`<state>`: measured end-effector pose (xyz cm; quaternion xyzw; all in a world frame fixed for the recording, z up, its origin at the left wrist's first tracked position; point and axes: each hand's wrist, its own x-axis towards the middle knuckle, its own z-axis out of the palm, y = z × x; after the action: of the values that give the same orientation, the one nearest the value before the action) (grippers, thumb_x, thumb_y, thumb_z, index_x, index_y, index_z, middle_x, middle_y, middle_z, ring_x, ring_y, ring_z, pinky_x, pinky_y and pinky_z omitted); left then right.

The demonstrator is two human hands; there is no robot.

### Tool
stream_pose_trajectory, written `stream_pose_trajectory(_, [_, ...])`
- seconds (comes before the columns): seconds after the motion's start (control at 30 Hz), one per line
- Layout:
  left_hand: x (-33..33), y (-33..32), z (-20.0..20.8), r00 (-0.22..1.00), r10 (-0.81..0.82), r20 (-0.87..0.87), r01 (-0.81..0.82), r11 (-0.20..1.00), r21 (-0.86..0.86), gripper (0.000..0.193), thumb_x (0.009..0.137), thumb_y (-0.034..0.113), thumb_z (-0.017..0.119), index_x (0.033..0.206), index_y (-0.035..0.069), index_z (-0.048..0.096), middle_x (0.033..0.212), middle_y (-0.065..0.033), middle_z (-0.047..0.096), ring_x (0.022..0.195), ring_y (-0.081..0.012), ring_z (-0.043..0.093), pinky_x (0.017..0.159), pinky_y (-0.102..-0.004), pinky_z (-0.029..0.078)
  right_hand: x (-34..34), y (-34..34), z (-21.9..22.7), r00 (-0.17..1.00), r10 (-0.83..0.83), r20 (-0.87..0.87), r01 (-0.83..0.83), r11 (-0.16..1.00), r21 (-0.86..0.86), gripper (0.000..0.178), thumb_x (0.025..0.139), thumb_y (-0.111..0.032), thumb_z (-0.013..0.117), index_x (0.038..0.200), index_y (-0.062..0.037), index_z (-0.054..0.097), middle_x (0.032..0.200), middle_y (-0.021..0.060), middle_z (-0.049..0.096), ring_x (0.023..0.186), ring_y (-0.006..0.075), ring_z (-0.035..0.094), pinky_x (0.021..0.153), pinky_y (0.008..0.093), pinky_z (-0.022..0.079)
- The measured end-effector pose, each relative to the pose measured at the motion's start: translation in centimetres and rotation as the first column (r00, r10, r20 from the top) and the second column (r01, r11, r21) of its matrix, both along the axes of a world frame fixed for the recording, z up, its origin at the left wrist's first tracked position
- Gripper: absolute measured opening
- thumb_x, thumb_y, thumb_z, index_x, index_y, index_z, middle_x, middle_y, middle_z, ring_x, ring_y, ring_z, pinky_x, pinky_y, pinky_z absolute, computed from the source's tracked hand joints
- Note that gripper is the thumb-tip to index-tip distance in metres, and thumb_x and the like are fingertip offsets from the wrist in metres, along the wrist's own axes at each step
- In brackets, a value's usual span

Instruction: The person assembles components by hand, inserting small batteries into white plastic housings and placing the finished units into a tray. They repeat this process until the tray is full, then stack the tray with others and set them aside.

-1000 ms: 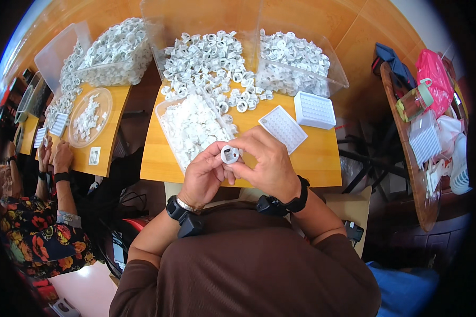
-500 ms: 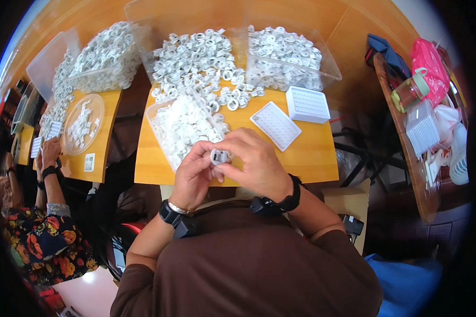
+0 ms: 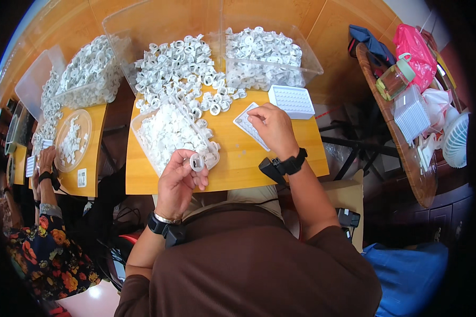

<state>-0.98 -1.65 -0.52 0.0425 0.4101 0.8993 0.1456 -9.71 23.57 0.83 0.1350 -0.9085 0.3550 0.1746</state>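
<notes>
Near the front edge of the table, my left hand (image 3: 177,182) pinches a white ring-shaped plastic part (image 3: 197,162) between thumb and fingers. My right hand (image 3: 272,129) is over a flat white tray with rows of small recesses (image 3: 247,126), its thumb and forefinger closed together at the tray's far end. Whatever those fingertips hold, if anything, is too small to make out. Beside my left hand stands a clear bin (image 3: 143,138) heaped with small white plastic pieces. A white box with a gridded top (image 3: 296,110) sits behind the right hand.
Loose ring parts (image 3: 182,66) are piled at the back, next to a clear bin full of them (image 3: 267,71). On the left, a co-worker's hands (image 3: 46,158) work at another table with a round tray (image 3: 63,158). A side table (image 3: 407,158) holds a jug, bags and a fan.
My right hand has left the ring part and moved right to the flat tray. My left hand keeps the part and has shifted slightly left. The whole view has shifted somewhat.
</notes>
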Motion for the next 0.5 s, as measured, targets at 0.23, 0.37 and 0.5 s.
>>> stream_pose_trajectory(0.23, [0.1,0.3,0.3,1.000,-0.008,0.016,0.008,1.000,0.004,0.021,0.094,0.022,0.053,0.106,0.006,0.048,0.083,-0.0128,0.062,0.066,-0.0177,0.061,0.057,-0.0251,0.049,-2.2,-0.4,-2.7,0.991,-0.074,0.115,0.054,0.985,0.163,0.014,0.079,-0.019,0.065,0.080,-0.0065,0.071,0.084,0.0116,0.065,0.082,0.0302,0.061,0.071,0.0416,0.048])
stream_pose_trajectory(0.37, [0.0,-0.2,0.0,0.999,-0.042,0.000,0.042,0.999,0.034,0.019,0.096,0.018,0.048,0.110,0.005,0.048,0.086,-0.0126,0.062,0.071,-0.0175,0.060,0.061,-0.0256,0.048,-3.0,-1.0,-3.1,0.985,-0.093,0.147,0.055,0.967,0.248,0.014,0.078,-0.020,0.065,0.079,-0.0074,0.071,0.083,0.0123,0.064,0.081,0.0306,0.061,0.070,0.0422,0.049])
stream_pose_trajectory(0.5, [-0.1,-0.1,0.1,0.999,-0.037,0.006,0.037,0.999,0.033,0.019,0.096,0.018,0.048,0.110,0.005,0.048,0.086,-0.0128,0.062,0.071,-0.0176,0.060,0.061,-0.0257,0.048,-3.8,-1.1,-4.0,0.991,-0.068,0.113,0.039,0.971,0.236,0.013,0.078,-0.019,0.064,0.079,-0.0078,0.070,0.081,0.0126,0.064,0.079,0.0308,0.061,0.070,0.0423,0.049])
